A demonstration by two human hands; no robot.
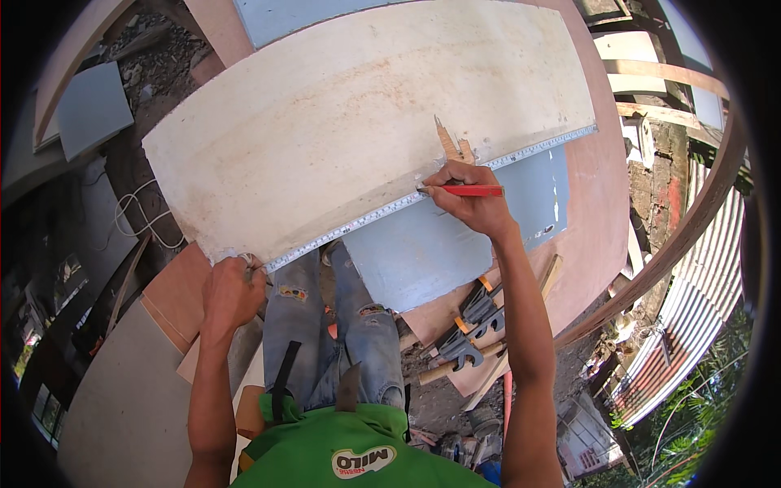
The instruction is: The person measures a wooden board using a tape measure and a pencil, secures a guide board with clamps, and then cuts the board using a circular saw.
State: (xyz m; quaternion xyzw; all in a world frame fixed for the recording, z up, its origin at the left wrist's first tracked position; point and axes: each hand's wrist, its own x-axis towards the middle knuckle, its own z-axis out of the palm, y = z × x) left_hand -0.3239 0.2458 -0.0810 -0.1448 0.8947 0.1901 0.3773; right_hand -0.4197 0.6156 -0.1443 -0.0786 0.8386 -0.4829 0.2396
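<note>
A large cream board with brown stains lies in front of me, its near edge chipped. Along that edge stretches a silver measuring tape, slanting from lower left to upper right. My left hand is closed at the tape's left end, by the board's corner; its fingertips are partly hidden. In my right hand, a red pencil is pinched, its tip pointing left at the board just above the tape. Next to this hand, splintered bare wood shows in the board's surface.
Under the near edge lies a blue-grey panel, on a pinkish plywood sheet. Clamps and wooden strips are near my right forearm. Corrugated metal lies at right. A white cord loops at left.
</note>
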